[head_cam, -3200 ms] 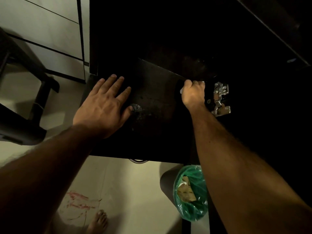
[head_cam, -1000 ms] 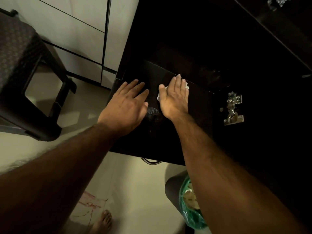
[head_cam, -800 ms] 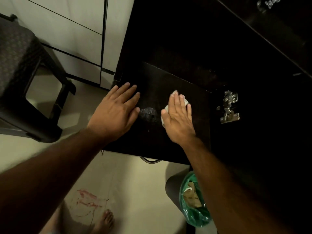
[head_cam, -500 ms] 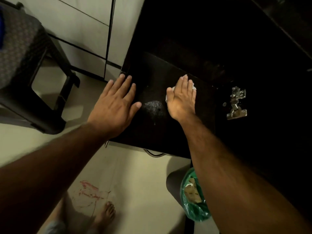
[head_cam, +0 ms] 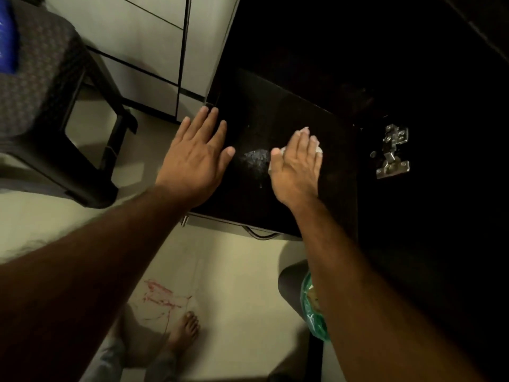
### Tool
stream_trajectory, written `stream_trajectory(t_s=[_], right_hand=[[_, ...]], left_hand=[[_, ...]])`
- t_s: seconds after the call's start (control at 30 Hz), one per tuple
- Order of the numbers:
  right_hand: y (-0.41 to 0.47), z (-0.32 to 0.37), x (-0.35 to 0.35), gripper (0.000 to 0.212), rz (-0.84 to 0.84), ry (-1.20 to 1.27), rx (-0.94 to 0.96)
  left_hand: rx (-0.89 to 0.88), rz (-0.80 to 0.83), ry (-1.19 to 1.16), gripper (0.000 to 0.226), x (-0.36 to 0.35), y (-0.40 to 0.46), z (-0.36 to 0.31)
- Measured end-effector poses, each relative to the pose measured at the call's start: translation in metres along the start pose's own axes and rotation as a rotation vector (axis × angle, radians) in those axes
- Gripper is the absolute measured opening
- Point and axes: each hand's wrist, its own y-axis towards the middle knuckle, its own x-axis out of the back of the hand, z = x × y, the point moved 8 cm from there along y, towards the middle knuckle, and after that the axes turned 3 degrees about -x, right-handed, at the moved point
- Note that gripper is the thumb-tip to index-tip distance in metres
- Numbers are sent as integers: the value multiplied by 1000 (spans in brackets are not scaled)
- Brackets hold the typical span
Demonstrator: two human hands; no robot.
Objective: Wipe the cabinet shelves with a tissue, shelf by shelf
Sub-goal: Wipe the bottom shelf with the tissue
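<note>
Both hands flat; tissue (head_cam: 314, 139) underneath right hand (head_cam: 296, 166)

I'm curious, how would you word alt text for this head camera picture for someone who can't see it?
Seen from above, a right hand presses a white tissue flat onto a dark cabinet shelf, while the left hand rests open beside it. A dusty smudge lies between the hands, and a metal hinge glints at right.

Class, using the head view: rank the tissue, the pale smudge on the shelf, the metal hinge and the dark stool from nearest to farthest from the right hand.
1. Tissue, pressed under the right hand.
2. Pale smudge, just left of its thumb.
3. Metal hinge, to its right.
4. Dark stool, far left on the floor.
</note>
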Motion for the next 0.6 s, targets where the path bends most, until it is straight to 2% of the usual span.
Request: stream_trajectory(t_s=[0.1,0.17,0.3,0.43,0.5,0.6], right_hand=[[-58,21,-8,69,-44,-118,212],[-98,3,-14,66,-32,-167,276],[-90,-46,-8,68,60,-76,108],[-50,-21,-5,68,34,1,-37],[-43,9,-7,67,18,-12,-2],[-64,43,-12,68,-13,-78,147]], left_hand=[[8,3,2,64,-1,-2,0],[22,28,5,62,-2,-5,1],[55,34,11,63,1,-14,11],[62,43,23,63,5,-26,18],[60,57,35,62,7,-28,19],[74,74,35,63,10,-34,21]])
